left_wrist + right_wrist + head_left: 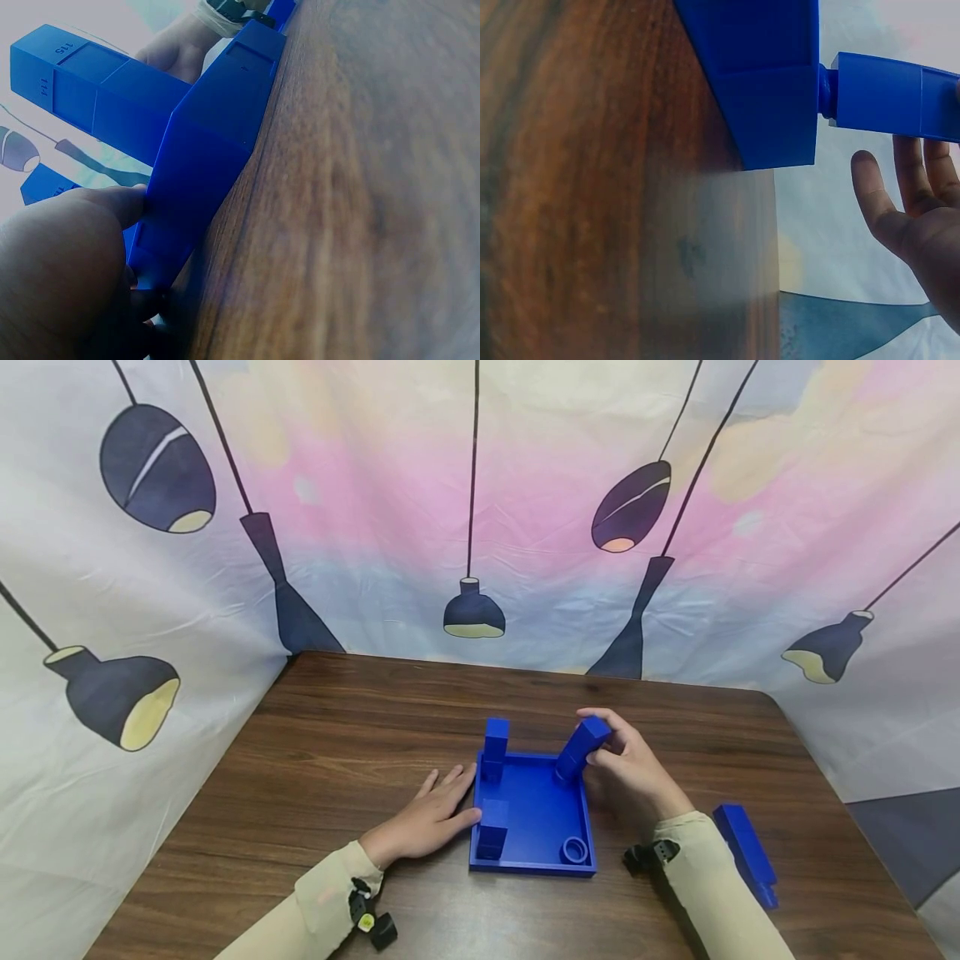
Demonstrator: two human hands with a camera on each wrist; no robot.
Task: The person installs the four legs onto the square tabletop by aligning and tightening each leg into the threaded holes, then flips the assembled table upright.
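A shallow square blue tray (536, 814) lies on the table. Blue square posts stand upright at its far left corner (495, 750) and near left corner (492, 831). The near right corner has a round raised ring (574, 850). My right hand (626, 764) grips a third blue post (583, 747) between thumb and fingers at the far right corner. This post leans to the right; in the right wrist view its narrow round end (826, 91) meets the tray. My left hand (427, 818) lies along the tray's left wall, fingers straight and thumb touching the rim.
Another blue post (746, 852) with a narrower end lies on the wooden table (360, 727), right of my right forearm. Behind the table hangs a cloth (390, 510) printed with lamps. Each wrist carries a small black camera.
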